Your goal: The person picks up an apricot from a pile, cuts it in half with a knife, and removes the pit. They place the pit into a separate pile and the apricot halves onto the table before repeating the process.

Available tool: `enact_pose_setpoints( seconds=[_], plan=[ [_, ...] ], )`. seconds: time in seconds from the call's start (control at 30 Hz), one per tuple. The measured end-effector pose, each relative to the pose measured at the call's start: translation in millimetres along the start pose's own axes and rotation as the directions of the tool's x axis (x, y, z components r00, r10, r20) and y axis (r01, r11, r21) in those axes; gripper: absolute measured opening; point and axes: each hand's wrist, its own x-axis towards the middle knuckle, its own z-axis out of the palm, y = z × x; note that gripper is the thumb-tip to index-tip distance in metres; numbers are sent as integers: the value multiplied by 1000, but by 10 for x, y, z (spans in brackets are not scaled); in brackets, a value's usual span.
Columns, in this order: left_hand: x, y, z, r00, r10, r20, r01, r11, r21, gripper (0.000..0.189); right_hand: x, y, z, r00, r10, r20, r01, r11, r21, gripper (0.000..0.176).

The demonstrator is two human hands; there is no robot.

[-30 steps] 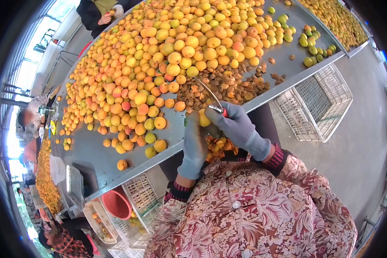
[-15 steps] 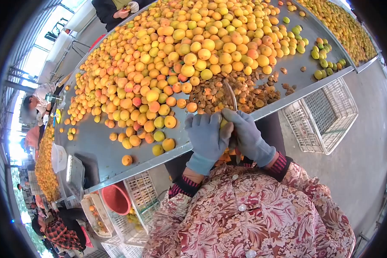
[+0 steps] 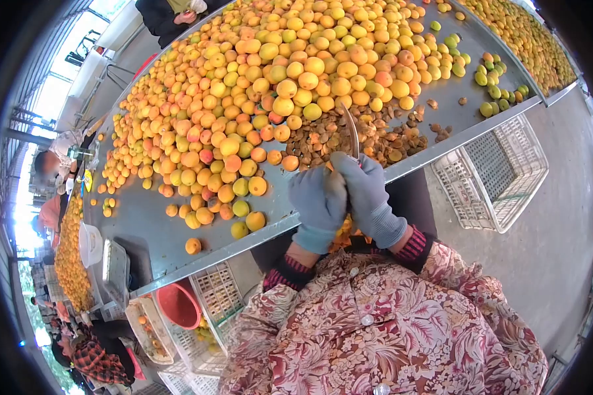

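Both hands have come closer together and a bit farther up. Right hand (image 3: pixel 367 197), in grey-blue cloth glove, closed on knife with thin curved metal blade (image 3: pixel 354 135), tip up. Left hand (image 3: pixel 319 197), same kind of glove, curled against right; cannot tell what it holds. Small brown pits (image 3: pixel 316 139) just past hands; big heap of round yellow-orange fruit (image 3: pixel 270 72) behind. Cut orange fruit bits (image 3: pixel 344 230) below, between wrists.

1 head-worn camera, facing forward and down, close over the table (image 3: pixel 150 214), probably wide-angle, its rim dark
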Motion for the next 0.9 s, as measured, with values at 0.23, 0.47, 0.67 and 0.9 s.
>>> enact_pose_setpoints(
  seconds=[0.23, 0.47, 0.67, 0.9],
  plan=[
    [68, 294, 56, 852, -522, -26, 503, 833, -231, 21, 95, 68, 73, 893, -439, 96, 435, 791, -430, 18],
    [321, 295, -35, 272, -702, 658, 594, -416, -689, 27, 151, -77, -87, 841, -381, 385, 514, 338, -788, 31],
    [457, 268, -265, 7, -677, 736, 766, -470, -439, 36, 282, -83, -170, 743, -461, 486, 667, 445, -598, 21],
    [151, -108, -300, 629, 12, 777, 594, -652, -471, 31, 133, -246, -240, 934, 109, 339, -37, 977, -210, 42]
  ],
)
